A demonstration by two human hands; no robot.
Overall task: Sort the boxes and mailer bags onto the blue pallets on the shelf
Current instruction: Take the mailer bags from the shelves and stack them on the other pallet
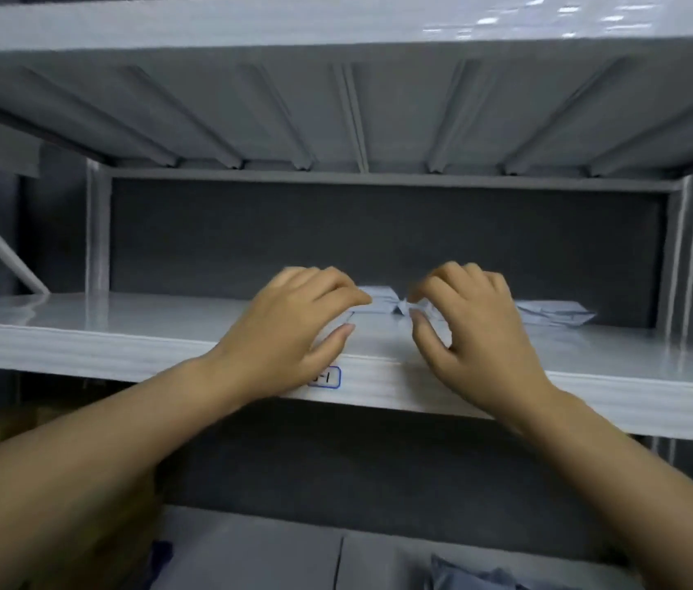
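A pale grey mailer bag (383,302) lies crumpled on the middle shelf board (81,321). My left hand (293,325) and my right hand (472,325) hover over it side by side, fingers loosely curled. Their fingertips reach the bag's creased middle, and each thumb stands apart from its fingers. Most of the bag is hidden under the two hands. A second pale mailer bag (557,315) lies flat on the same board, further right and back. No blue pallet shows in this view, and the picture is slightly blurred.
The upper shelf's ribbed underside (336,112) hangs close above. A small label (327,379) sits on the board's front edge. Below are a grey bag (476,574) and, at the left, a cardboard box (4,419). White uprights (96,232) frame the bay.
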